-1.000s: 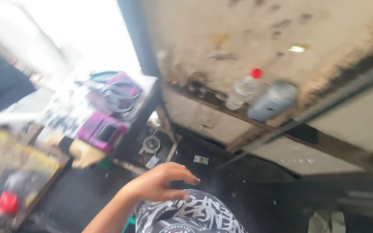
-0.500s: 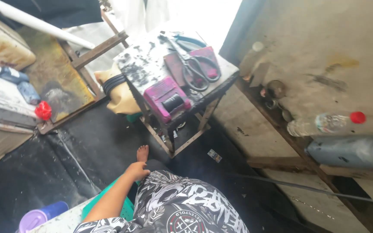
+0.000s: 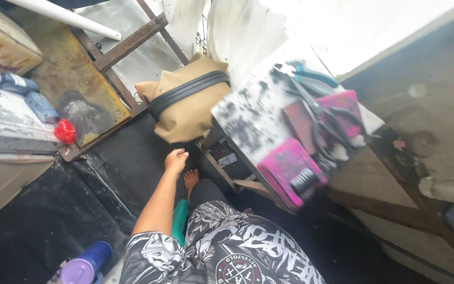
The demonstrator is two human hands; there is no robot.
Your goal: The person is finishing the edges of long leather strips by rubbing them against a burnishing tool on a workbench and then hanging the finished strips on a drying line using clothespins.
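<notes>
Going left to right, we see two bottles (image 3: pixel 19 89) lying by a rusty metal sheet (image 3: pixel 64 73), a red crumpled scrap (image 3: pixel 65 131) below them, and a purple-capped blue bottle (image 3: pixel 85 265) at the bottom edge. Our left hand (image 3: pixel 176 160) hangs loosely curled, holding nothing, over the dark floor (image 3: pixel 43 221). The tan bag (image 3: pixel 187 102) with black straps lies just above and right of it, near but not touching. Farther right, a small table (image 3: pixel 253 123) carries a pink box (image 3: pixel 290 171) and blurred tools (image 3: pixel 321 113). The right hand is out of view.
</notes>
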